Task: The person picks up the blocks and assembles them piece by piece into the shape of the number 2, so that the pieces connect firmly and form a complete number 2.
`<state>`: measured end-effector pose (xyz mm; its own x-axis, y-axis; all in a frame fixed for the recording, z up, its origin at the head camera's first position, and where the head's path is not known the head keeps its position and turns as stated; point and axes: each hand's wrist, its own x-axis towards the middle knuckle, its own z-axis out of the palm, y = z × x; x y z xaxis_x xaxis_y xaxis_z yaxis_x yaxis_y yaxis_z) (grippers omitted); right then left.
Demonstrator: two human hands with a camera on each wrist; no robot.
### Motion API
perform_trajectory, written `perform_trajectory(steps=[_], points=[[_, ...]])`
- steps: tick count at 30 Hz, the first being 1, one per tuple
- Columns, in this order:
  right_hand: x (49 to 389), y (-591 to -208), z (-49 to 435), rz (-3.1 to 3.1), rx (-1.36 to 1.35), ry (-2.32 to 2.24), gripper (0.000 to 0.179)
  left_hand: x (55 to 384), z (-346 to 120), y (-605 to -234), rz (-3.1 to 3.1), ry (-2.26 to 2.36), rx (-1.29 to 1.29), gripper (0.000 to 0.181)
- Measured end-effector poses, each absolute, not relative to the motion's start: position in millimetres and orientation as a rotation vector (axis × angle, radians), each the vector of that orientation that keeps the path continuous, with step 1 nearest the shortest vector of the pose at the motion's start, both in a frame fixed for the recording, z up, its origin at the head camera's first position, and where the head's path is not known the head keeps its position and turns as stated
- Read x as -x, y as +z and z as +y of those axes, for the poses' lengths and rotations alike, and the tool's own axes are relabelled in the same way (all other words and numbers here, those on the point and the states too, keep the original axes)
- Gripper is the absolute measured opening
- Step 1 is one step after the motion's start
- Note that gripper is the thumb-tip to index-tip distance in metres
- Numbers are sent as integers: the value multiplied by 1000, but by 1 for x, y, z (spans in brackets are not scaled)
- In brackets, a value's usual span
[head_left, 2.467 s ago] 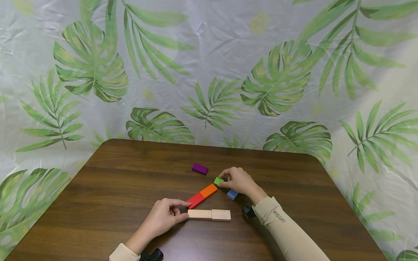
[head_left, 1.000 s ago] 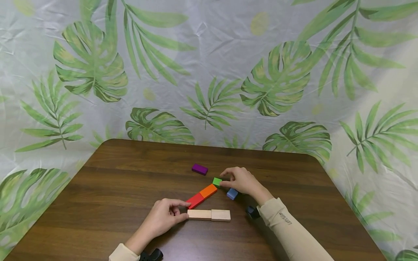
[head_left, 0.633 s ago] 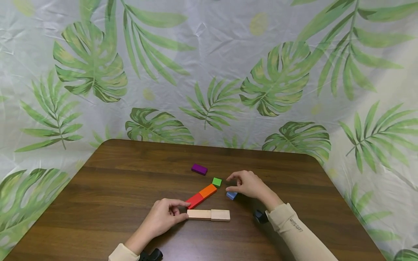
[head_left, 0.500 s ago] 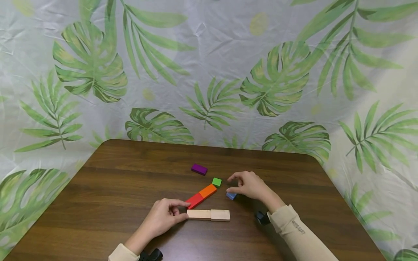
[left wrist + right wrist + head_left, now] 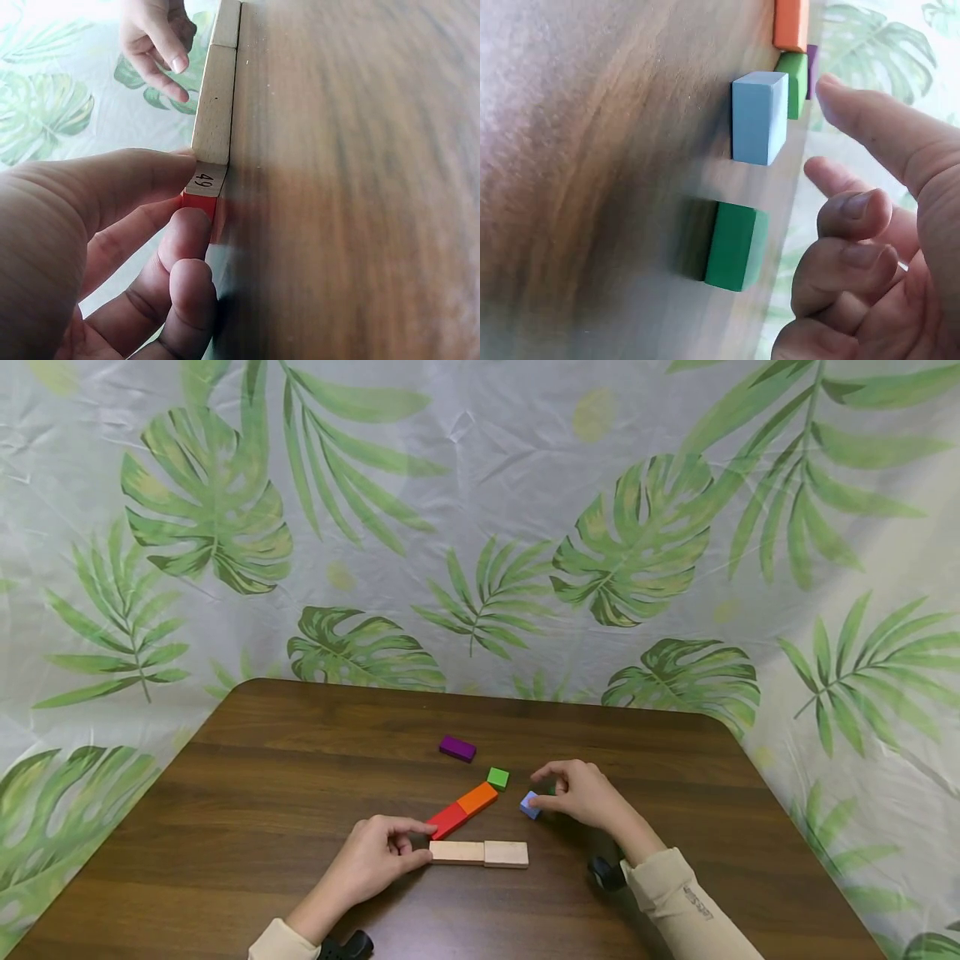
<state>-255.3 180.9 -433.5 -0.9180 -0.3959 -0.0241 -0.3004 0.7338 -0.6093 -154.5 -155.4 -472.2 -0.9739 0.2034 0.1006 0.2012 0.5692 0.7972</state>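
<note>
While my left fingers (image 5: 411, 825) touch the red block (image 5: 448, 820) and wooden block (image 5: 456, 852) without gripping, I'd best bring my parted, empty right fingers (image 5: 553, 768) squarely around the blue block (image 5: 754, 124) just beside them.

— Which markings can we read?
— On the end of the pale block (image 5: 216, 105) nearer the table's (image 5: 300, 735) left edge, we read the number (image 5: 202, 180) "49", sideways.
— And on the right sleeve (image 5: 667, 893), short of the table's right edge?
— Small dark lettering (image 5: 699, 903); we make out "Let's Slim", though blur leaves us unsure.
</note>
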Motion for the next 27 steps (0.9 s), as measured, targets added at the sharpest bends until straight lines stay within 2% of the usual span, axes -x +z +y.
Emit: perform_trajectory(steps=[27], points=[[237,-450,189,2851,403,-981,33,154,-155,-471,2753,1437,-364,25]])
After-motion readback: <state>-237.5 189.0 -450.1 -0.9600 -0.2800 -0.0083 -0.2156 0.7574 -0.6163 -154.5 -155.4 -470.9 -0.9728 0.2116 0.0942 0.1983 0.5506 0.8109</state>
